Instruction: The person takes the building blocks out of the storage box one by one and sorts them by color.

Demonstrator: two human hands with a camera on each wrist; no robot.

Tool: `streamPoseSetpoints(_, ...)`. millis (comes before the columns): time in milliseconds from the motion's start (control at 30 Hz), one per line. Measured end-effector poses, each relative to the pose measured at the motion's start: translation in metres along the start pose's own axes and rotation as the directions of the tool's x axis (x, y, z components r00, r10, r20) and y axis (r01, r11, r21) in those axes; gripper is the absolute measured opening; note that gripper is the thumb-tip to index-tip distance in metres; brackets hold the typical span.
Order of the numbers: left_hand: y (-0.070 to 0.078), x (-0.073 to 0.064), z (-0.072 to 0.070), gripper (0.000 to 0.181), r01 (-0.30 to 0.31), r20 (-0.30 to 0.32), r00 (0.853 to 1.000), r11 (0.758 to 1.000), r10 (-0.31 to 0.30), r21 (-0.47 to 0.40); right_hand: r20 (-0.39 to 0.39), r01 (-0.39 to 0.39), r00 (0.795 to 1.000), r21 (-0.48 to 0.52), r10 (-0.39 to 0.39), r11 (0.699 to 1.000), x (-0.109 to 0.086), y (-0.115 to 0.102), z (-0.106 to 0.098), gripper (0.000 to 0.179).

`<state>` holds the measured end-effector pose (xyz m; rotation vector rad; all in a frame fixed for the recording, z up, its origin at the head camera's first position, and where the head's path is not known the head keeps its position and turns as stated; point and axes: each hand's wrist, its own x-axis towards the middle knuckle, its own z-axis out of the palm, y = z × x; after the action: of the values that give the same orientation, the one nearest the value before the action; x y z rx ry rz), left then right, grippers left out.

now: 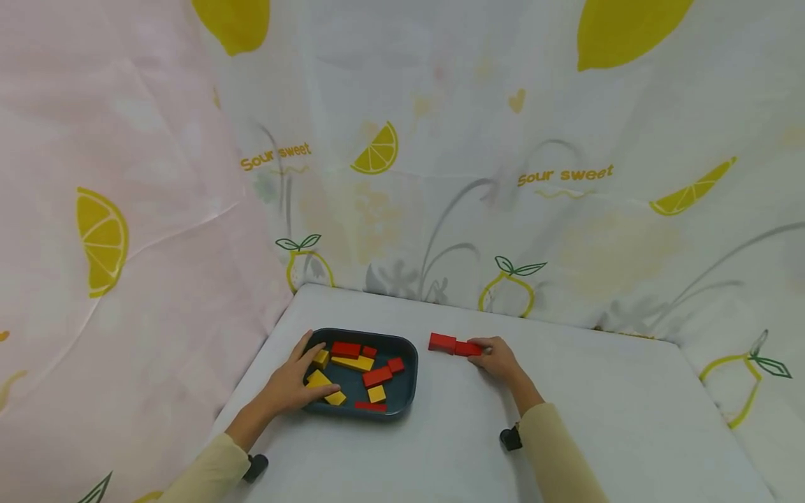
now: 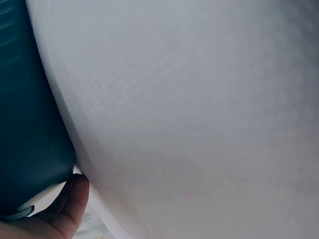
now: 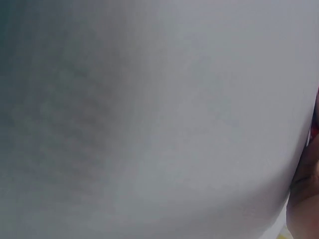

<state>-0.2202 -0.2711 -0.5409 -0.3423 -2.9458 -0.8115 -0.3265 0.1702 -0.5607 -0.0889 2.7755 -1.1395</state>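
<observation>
A dark blue-green tray (image 1: 407,398) on the table holds several red and yellow blocks. My left hand (image 1: 291,384) lies over the tray's left rim with its fingers spread. Its thumb reaches over a yellow block (image 1: 318,379), and a finger is beside a yellow cube (image 1: 321,359). The left wrist view shows fingers (image 2: 72,209) against the tray's outer wall (image 2: 35,114). Right of the tray, my right hand (image 1: 501,363) pinches the right end of a red block (image 1: 464,348). This block meets a larger red block (image 1: 442,342) end to end.
Inside the tray are a long yellow block (image 1: 353,362), a red block (image 1: 377,376), and a thin red strip (image 1: 371,406). The white table (image 1: 453,447) backs onto a lemon-printed curtain (image 1: 440,209); another pale cloth (image 1: 157,279) hangs at the left.
</observation>
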Motion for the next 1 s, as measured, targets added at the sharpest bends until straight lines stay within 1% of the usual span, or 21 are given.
streamPoseSetpoints(100,-0.0008,-0.0004,0.0007,0.097,-0.005,0.0,1.0,1.0,0.005,0.004,0.004,-0.014,1.0,-0.002,0.014,1.0,-0.0005,-0.0006,-0.0002,0.037)
streamPoseSetpoints(300,-0.0004,0.0018,-0.0008,0.096,-0.004,-0.008,1.0,1.0,0.004,0.002,-0.018,-0.017,1.0,0.003,0.017,1.0,-0.0013,-0.0019,-0.0002,0.039)
streamPoseSetpoints(433,0.0004,0.0024,-0.0013,0.098,0.0,0.006,1.0,1.0,0.0,-0.004,-0.023,-0.032,0.999,0.014,0.032,0.999,-0.0018,-0.0014,0.0006,0.04)
streamPoseSetpoints(533,0.001,0.0018,-0.002,0.098,0.003,0.012,1.0,1.0,-0.003,0.002,-0.03,-0.025,0.999,0.018,0.025,1.0,-0.0022,-0.0011,0.0019,0.039)
streamPoseSetpoints(667,0.0015,0.0017,-0.0032,0.098,0.011,0.012,1.0,1.0,-0.012,0.009,-0.035,0.003,0.999,0.026,-0.002,1.0,-0.0042,-0.002,0.0036,0.039)
streamPoseSetpoints(767,0.0016,0.0019,-0.0032,0.098,0.011,0.012,1.0,1.0,-0.011,0.005,-0.035,-0.01,0.999,0.035,0.011,0.999,-0.0057,-0.0031,0.0043,0.038)
streamPoseSetpoints(1000,0.0003,0.001,-0.0004,0.096,0.002,0.007,1.0,1.0,-0.002,0.004,-0.016,-0.051,0.999,0.012,0.051,0.999,-0.0042,-0.0047,0.0041,0.039)
